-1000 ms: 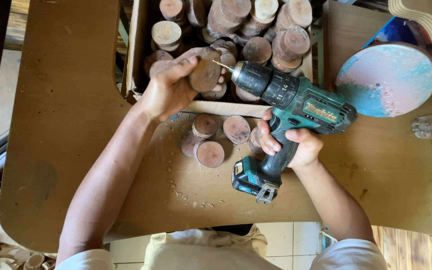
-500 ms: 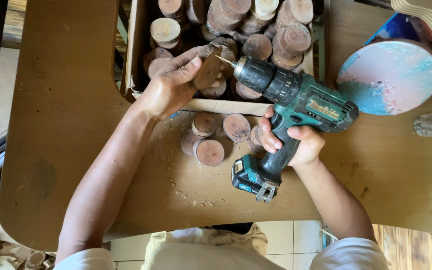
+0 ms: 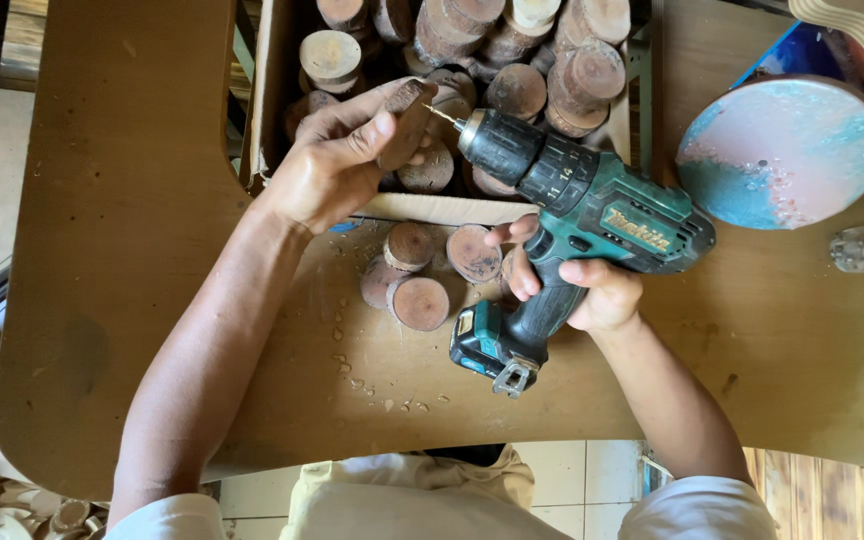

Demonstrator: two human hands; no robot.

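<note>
head | left hand (image 3: pixel 337 165) grip pinching wood slice (image 3: pixel 407 125), face hidden | right hand (image 3: pixel 577 285) clamps drill (image 3: pixel 577 215)

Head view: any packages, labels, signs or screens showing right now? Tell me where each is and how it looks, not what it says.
Maker's label: on the side of the teal and black drill in the right hand; narrow strip, pale lettering.
Box: open, pale-walled, full of round wood slices, at the table's far edge.
No signs or screens.
</note>
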